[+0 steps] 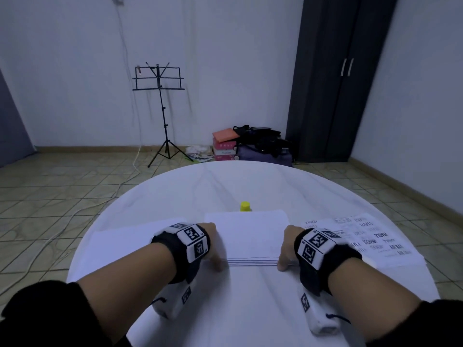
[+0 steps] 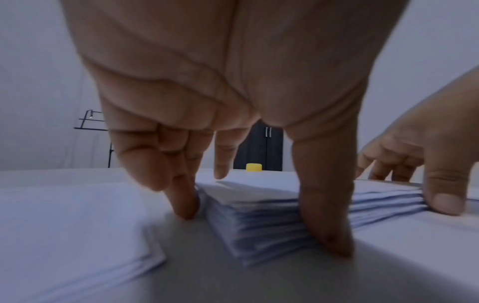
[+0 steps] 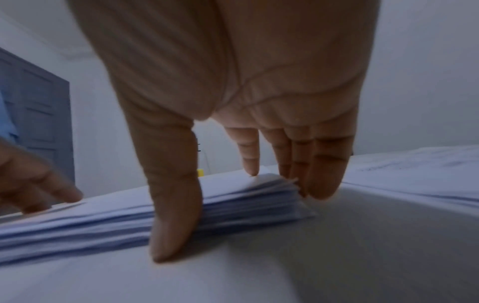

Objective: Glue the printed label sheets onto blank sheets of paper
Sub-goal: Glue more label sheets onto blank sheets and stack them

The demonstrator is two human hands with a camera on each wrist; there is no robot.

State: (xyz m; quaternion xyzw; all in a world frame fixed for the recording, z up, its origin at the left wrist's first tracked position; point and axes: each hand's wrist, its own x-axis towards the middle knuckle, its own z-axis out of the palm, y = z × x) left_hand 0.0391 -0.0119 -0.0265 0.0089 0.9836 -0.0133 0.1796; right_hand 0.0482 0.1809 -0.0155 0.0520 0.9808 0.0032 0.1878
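Left hand (image 1: 211,242) and right hand (image 1: 288,244), fingers straight, press the blank paper stack's (image 1: 246,234) sides (printed sheets (image 1: 375,240) lie beside).

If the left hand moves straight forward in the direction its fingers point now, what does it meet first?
Probably nothing at first: the left hand runs along the blank paper stack's left edge. The yellow-capped glue bottle stands further right, likely outside its line.

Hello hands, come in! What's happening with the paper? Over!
Left hand, right hand: straight fingers squaring the middle paper stack. Printed label sheets lie to the right, untouched. Yellow-capped glue behind stack. Nothing in the way.
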